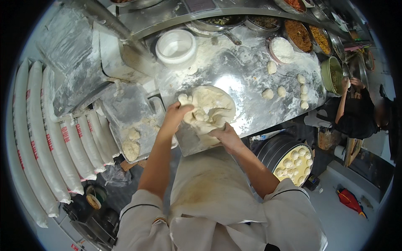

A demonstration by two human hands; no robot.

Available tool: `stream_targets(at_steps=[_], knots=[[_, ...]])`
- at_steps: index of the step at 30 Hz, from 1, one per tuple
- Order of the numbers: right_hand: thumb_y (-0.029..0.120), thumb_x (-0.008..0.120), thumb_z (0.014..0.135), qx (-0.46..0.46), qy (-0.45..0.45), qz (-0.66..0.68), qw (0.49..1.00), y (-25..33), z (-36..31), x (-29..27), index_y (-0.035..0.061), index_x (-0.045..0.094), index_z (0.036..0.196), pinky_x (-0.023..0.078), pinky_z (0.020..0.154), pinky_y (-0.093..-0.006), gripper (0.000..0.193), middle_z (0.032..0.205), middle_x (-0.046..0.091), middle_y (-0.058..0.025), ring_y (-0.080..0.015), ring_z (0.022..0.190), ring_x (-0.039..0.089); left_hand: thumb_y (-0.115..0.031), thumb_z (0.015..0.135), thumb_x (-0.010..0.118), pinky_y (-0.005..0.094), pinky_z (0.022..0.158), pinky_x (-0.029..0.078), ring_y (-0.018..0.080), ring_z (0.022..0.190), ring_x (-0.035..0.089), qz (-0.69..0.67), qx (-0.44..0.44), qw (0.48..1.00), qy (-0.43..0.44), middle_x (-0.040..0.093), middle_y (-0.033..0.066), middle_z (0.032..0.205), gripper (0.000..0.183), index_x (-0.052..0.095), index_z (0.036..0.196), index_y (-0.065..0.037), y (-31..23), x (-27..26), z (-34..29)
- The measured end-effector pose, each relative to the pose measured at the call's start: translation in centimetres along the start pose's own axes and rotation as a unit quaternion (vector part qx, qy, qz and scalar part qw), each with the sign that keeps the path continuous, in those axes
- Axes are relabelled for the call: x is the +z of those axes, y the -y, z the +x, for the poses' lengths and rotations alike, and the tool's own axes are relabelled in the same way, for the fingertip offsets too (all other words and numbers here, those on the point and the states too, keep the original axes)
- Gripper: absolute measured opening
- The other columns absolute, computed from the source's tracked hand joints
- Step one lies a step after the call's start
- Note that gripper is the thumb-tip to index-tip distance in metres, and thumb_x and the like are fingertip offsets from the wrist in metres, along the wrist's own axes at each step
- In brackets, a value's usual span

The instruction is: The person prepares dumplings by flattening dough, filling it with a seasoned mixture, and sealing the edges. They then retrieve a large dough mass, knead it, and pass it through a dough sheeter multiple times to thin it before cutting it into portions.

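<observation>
A large, soft sheet of pale dough (222, 98) lies near the front left corner of the floured steel table (251, 113). Its near side is bunched into folds. My left hand (178, 117) grips a gathered lump at the dough's left edge, fingers curled round it. At the near right edge, my right hand (226, 137) has its fingers closed on the folded part, with some fingertips hidden beneath. Small round dough pieces (281, 92) sit farther right on the table, apart from both hands.
A white tub (180, 63) stands behind the dough, and a bowl of flour (282, 49) farther right. Filling bowls (298, 35) line the back. Stacked steamers (268, 154) hold buns at right. A co-worker (356, 119) stands beyond. Flour sacks (37, 121) and dough-handling machinery (121, 62) are left.
</observation>
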State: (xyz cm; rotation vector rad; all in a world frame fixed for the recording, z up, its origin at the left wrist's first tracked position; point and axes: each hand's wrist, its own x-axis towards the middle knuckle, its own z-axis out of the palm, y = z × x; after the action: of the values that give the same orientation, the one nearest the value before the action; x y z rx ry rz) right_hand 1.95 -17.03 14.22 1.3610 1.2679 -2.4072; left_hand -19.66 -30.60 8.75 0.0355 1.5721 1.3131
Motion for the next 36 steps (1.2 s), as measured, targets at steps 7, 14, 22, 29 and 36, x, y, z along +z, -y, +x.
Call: stream_targets(at_steps=[7, 14, 22, 29, 36], knots=[[0.019, 0.067, 0.094, -0.198, 0.224, -0.416, 0.859, -5.0, 4.9, -3.3, 0.0030, 0.069, 0.118, 0.055, 0.088, -0.0348, 0.029, 0.116, 0.070, -0.0138, -0.0230, 0.104, 0.068, -0.014, 0.077, 0.087, 0.0538, 0.120, 0.034, 0.0422, 0.154, 0.017, 0.520, 0.183, 0.832, -0.056, 0.023, 0.0140, 0.162, 0.084, 0.047, 0.150, -0.021, 3.8, 6.6, -7.9], [0.036, 0.088, 0.078, -0.244, -0.018, -0.422, 0.873, 8.8, 10.2, -9.1, -0.0098, 0.059, 0.132, 0.056, 0.087, -0.0369, 0.076, 0.119, 0.069, -0.0256, -0.0299, 0.102, 0.069, -0.006, 0.064, 0.095, 0.0465, 0.116, 0.045, 0.0375, 0.152, 0.028, 0.292, 0.190, 0.937, 0.012, 0.020, 0.0111, 0.166, 0.104, 0.045, 0.154, -0.020, 5.0, 0.2, -4.4], [0.021, 0.086, 0.081, -0.076, 0.058, -0.223, 0.970, 5.0, 7.6, -4.8, -0.0065, 0.059, 0.134, 0.055, 0.089, -0.0337, 0.066, 0.113, 0.072, -0.0122, -0.0183, 0.097, 0.068, -0.008, 0.063, 0.094, 0.0421, 0.120, 0.039, 0.0369, 0.145, 0.037, 0.304, 0.186, 0.934, -0.013, 0.032, 0.0203, 0.157, 0.103, 0.043, 0.152, -0.010, 6.7, -3.6, -3.4], [-0.003, 0.077, 0.078, -0.162, 0.031, -0.282, 0.945, 10.4, -2.3, 4.7, -0.0025, 0.065, 0.124, 0.058, 0.083, -0.0303, 0.048, 0.105, 0.073, -0.0077, -0.0139, 0.091, 0.070, -0.014, 0.065, 0.085, 0.0423, 0.101, 0.048, 0.0383, 0.121, 0.057, 0.210, 0.254, 0.944, 0.018, 0.058, 0.0192, 0.125, 0.054, 0.070, 0.116, -0.006, -3.0, -9.8, -10.8], [0.004, 0.072, 0.074, -0.415, 0.018, -0.334, 0.846, 27.7, -8.1, 35.9, -0.0036, 0.067, 0.117, 0.054, 0.080, -0.0322, 0.044, 0.102, 0.072, -0.0111, -0.0174, 0.088, 0.067, -0.002, 0.065, 0.088, 0.0350, 0.101, 0.048, 0.0249, 0.115, 0.060, 0.202, 0.459, 0.848, -0.170, 0.060, 0.0083, 0.120, 0.052, 0.071, 0.114, -0.004, -23.5, -29.2, -25.7]])
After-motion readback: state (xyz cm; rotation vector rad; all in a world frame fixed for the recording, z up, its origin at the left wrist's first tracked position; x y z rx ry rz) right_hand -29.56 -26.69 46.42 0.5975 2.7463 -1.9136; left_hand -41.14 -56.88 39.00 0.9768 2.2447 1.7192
